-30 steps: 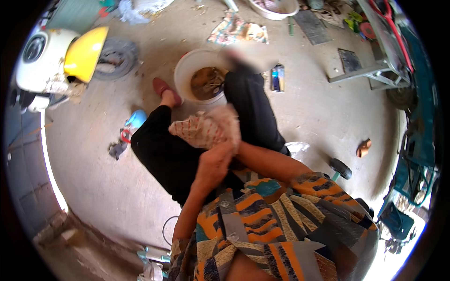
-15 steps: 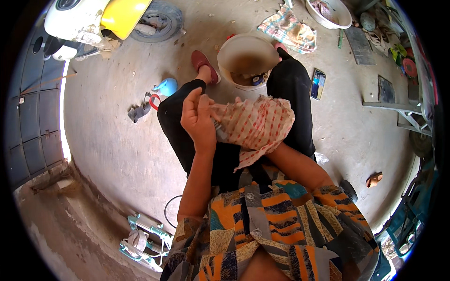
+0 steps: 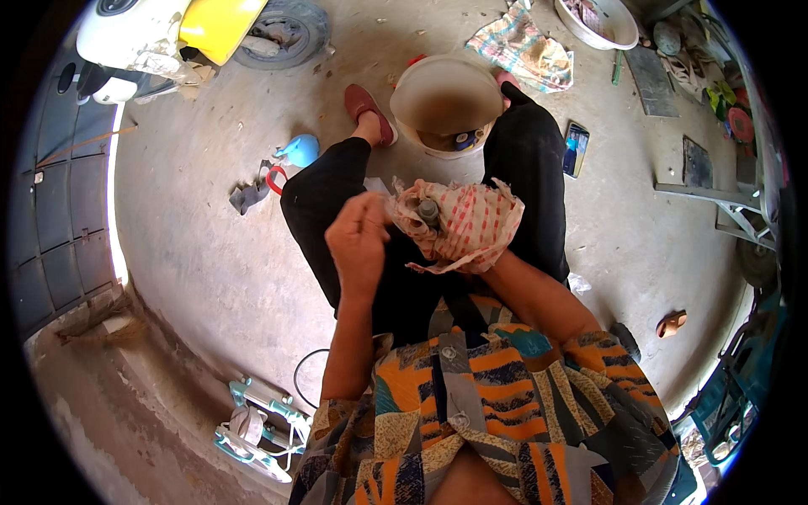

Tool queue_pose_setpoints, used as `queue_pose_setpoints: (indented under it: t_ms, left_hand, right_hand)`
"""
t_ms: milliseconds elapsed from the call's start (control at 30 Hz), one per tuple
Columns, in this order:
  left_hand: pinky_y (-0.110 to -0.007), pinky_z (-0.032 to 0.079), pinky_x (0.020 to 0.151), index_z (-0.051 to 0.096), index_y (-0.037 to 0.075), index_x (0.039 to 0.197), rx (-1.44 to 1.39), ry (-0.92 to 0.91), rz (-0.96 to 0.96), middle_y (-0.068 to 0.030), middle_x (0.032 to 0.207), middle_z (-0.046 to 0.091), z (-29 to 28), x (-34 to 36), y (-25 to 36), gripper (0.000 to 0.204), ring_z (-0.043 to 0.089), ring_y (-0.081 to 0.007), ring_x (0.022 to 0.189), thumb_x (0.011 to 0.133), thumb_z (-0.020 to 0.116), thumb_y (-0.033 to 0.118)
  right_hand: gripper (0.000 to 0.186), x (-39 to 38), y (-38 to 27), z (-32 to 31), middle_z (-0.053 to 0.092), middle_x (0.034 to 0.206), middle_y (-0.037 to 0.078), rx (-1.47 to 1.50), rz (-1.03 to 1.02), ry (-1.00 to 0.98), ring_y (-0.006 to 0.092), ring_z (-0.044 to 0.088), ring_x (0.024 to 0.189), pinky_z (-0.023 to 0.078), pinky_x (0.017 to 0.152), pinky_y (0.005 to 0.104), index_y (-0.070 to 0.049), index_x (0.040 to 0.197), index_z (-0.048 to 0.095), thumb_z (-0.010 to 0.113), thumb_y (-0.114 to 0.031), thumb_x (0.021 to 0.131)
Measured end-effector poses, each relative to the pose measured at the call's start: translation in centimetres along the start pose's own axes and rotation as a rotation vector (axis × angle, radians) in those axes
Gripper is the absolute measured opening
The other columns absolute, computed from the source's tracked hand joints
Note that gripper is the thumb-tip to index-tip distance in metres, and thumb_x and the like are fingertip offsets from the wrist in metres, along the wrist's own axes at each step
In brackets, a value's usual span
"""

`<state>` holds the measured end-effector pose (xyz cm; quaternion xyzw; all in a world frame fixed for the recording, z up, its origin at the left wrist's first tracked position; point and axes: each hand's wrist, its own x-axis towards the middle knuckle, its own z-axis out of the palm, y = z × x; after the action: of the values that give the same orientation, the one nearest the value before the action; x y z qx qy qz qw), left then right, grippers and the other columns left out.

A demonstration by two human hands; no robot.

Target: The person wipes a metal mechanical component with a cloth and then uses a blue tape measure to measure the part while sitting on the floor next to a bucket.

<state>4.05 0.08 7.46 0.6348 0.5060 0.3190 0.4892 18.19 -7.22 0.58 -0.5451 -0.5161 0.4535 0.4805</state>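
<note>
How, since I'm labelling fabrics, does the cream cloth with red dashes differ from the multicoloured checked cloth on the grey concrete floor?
Place: the cream cloth with red dashes is at the end of the person's right forearm; the multicoloured checked cloth lies on the grey concrete floor.
Shape: the cream cloth is bunched around a grey rounded object; the checked cloth is spread, though creased.
Both are patterned and wrinkled.

Beige cloth (image 3: pixel 484 217) with red dashes, black trousers (image 3: pixel 530 177)
</note>
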Motion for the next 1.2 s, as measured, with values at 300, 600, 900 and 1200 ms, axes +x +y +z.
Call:
queue_pose_setpoints:
  t_ms: [300,600,900,1200]
  left_hand:
    - [-0.023,0.044,0.058,0.063,-0.003,0.092,0.254,-0.137,0.166,-0.0047,0.072,0.059,2.5,-1.4,-0.4,0.008,0.054,-0.0088,0.063,0.088,0.062,0.005]
    - [-0.021,0.042,0.056,0.058,-0.001,0.088,0.118,-0.125,-0.003,-0.0017,0.071,0.060,2.1,-2.2,-0.1,0.008,0.052,-0.0051,0.063,0.089,0.062,0.006]
    - [-0.020,0.036,0.046,0.057,0.003,0.080,-0.061,-0.041,-0.119,0.0011,0.062,0.053,2.7,-1.7,-2.6,0.014,0.046,-0.0042,0.051,0.091,0.061,0.011]
    - [-0.034,0.047,0.053,0.057,0.003,0.087,0.370,-0.225,0.508,-0.0136,0.074,0.058,2.4,-2.3,-1.5,0.011,0.062,-0.0265,0.064,0.085,0.065,0.010]
  right_hand:
    - [0.031,-0.5,0.0,-0.4,0.058,0.104,0.003,-0.282,0.029,0.032,0.0145,0.058,0.094,0.051,0.068,0.0283,-0.010,0.119,0.054,0.057,-0.029,0.093]
    - [0.045,-0.3,-0.3,-0.2,0.056,0.093,0.008,-0.564,-0.186,0.265,0.0291,0.056,0.080,0.043,0.073,0.0406,-0.011,0.104,0.052,0.070,-0.039,0.074]
    - [0.038,1.1,-2.7,-0.9,0.055,0.104,0.009,-0.820,0.116,-0.220,0.0305,0.054,0.098,0.042,0.084,0.0419,-0.011,0.110,0.054,0.063,-0.032,0.079]
    - [0.052,-1.5,4.4,-1.0,0.059,0.111,0.009,-0.445,-0.128,-0.100,0.0267,0.056,0.103,0.043,0.089,0.0374,-0.013,0.127,0.052,0.062,-0.029,0.080]
